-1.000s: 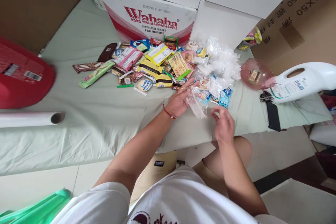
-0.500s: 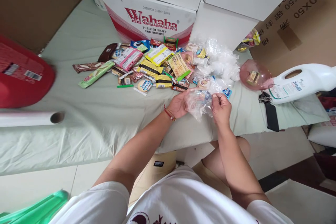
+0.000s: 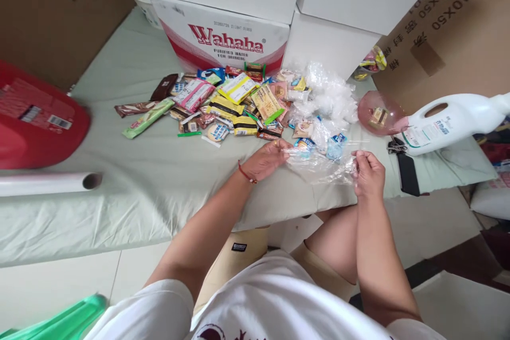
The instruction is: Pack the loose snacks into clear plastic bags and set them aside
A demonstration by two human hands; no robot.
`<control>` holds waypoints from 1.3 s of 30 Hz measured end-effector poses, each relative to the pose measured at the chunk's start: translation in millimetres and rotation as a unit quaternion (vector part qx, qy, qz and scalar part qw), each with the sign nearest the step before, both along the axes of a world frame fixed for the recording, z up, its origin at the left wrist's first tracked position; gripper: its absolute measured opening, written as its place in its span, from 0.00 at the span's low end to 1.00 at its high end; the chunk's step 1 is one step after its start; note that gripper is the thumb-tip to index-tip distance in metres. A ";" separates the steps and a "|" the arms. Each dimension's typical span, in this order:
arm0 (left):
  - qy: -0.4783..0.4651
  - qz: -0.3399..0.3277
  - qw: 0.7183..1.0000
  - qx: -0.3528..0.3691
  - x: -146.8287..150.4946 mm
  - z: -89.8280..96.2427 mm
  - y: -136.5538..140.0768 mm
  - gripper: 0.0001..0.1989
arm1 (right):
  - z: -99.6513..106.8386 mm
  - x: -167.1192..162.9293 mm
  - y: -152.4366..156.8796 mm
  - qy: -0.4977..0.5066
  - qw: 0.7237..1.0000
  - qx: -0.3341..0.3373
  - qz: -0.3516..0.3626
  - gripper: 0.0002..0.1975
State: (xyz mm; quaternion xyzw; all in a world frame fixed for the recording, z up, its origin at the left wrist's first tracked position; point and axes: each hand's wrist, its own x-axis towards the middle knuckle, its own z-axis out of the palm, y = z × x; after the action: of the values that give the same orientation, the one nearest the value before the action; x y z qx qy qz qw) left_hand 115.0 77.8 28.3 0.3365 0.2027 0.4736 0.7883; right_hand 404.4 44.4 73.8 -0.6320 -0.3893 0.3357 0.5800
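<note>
Fingers (image 3: 282,149): left hand (image 3: 265,163) and right hand (image 3: 370,171) are each pinching one end
Clear plastic bag (image 3: 321,172): stretching right between them
Snack packs (image 3: 239,88): just chilling beyond it

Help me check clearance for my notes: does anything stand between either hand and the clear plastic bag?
Nothing visible does: the left hand and right hand each grip the clear plastic bag, which spans between them. Blue snack packets lie just beyond it, blocking neither hand.
</note>
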 end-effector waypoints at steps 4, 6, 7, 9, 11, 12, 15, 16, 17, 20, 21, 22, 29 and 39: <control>0.048 0.068 0.996 -0.025 -11.2 15.5 -24.3 0.23 | -4.1 -4.2 -24.9 0.033 0.997 -0.035 0.055 0.24; 0.140 0.127 0.982 -0.023 -23.0 20.9 -39.3 0.23 | -11.0 -14.1 -32.7 0.034 0.994 -0.043 0.090 0.24; 0.196 0.152 0.969 -0.017 -30.7 22.8 -47.8 0.23 | -15.3 -20.2 -35.1 0.032 0.992 -0.045 0.111 0.23; 0.296 0.187 0.937 -0.009 -49.7 25.5 -68.6 0.22 | -24.4 -33.6 -37.3 0.031 0.987 -0.049 0.152 0.22; 0.347 0.212 0.913 -0.017 -72.5 27.4 -96.1 0.21 | -32.4 -47.4 -36.2 0.032 0.980 -0.054 0.187 0.20; 0.356 0.217 0.909 -0.029 -84.5 28.3 -112.6 0.22 | -35.4 -54.2 -34.6 0.029 0.978 -0.053 0.202 0.19; 0.342 0.165 0.923 -0.062 -118.5 32.9 -169.9 0.24 | -38.6 -73.5 -27.1 -0.010 0.966 -0.028 0.257 0.18; 0.343 0.125 0.929 -0.064 -128.0 35.5 -189.4 0.25 | -37.7 -80.0 -24.3 -0.032 0.958 -0.006 0.286 0.17; 0.354 0.062 0.931 -0.063 -136.1 38.8 -207.9 0.24 | -35.9 -86.7 -21.6 -0.054 0.945 0.022 0.321 0.16; 0.422 -0.205 0.883 -0.038 -152.9 51.7 -248.6 0.19 | -27.2 -108.1 -16.4 -0.106 0.887 0.091 0.440 0.14; 0.440 -0.284 0.851 -0.027 -156.4 56.4 -255.6 0.17 | -23.7 -115.3 -15.8 -0.118 0.869 0.101 0.470 0.14; 0.456 -0.340 0.822 -0.014 -159.3 60.8 -258.9 0.15 | -20.2 -122.2 -15.6 -0.128 0.855 0.105 0.492 0.14; 0.494 0.107 0.863 -0.003 -142.0 63.4 -203.4 0.17 | -2.4 -153.4 -16.3 -0.192 0.807 0.115 0.546 0.14; 0.316 0.216 0.921 -0.071 -65.8 37.1 -122.4 0.20 | 8.1 -155.3 -16.6 -0.269 0.832 0.111 0.473 0.11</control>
State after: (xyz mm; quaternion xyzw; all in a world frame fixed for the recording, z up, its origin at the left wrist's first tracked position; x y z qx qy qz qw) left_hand 49.2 -44.7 65.4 0.3598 0.5422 0.4861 0.5834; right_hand 249.1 27.8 81.9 -0.3671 -0.8158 0.3404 0.2895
